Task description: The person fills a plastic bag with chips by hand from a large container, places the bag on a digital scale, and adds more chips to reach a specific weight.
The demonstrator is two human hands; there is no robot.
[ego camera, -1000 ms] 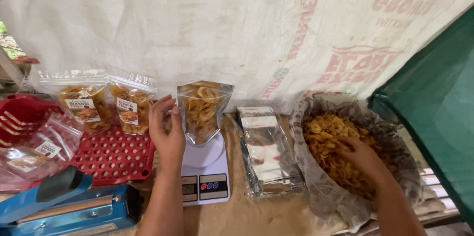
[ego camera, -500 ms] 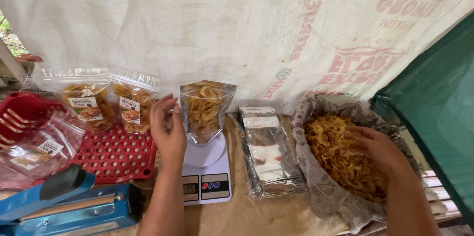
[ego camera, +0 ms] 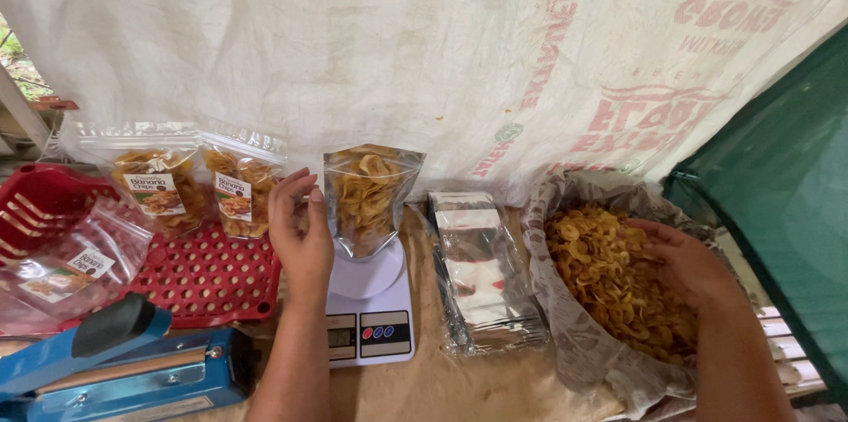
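My left hand (ego camera: 300, 228) steadies open pouch of chips (ego camera: 367, 197), fingers touching its side, pouch upright on white scale (ego camera: 369, 307) on desk. My right hand (ego camera: 685, 267) in chip pile (ego camera: 609, 285) (fingers curled; grip unclear) inside paper-lined sack (ego camera: 574, 342).

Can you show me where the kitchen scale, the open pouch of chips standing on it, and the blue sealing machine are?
kitchen scale (ego camera: 368, 334), head view, on its front panel.
open pouch of chips (ego camera: 369, 197), head view, on its clear front.
blue sealing machine (ego camera: 132, 378), head view, on its body.
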